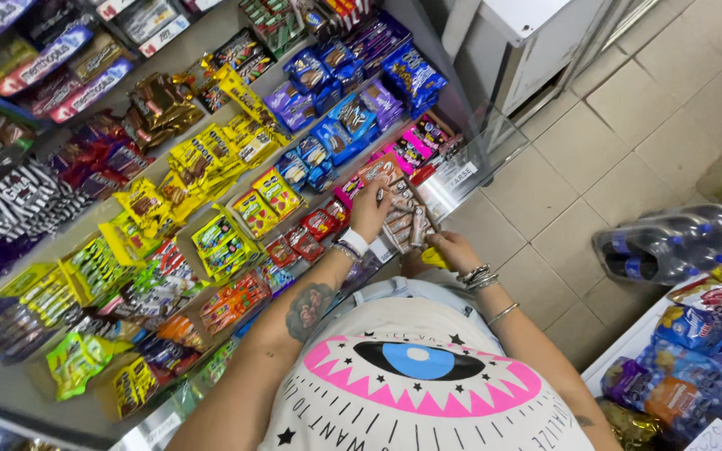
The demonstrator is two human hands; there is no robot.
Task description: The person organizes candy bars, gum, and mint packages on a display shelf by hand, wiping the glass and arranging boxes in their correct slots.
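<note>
My left hand [370,210] rests on a row of brown-and-white wrapped snack bars [405,219] lying on the lowest shelf of a tilted sweets rack [211,192]; its fingers press on the bars. My right hand [451,249] hovers just right of the same bars, closed around a small yellow object [434,258], and touches the end of one bar. A white band sits on my left wrist, several bracelets on my right. Red packets [304,238] lie left of the bars.
Rows of yellow, blue, purple and green packets fill the rack up and left. A shrink-wrapped pack of water bottles [670,242] lies on the tiled floor [595,159] at right. Bags of snacks [695,367] sit in a bin at lower right. A white cabinet [536,42] stands behind.
</note>
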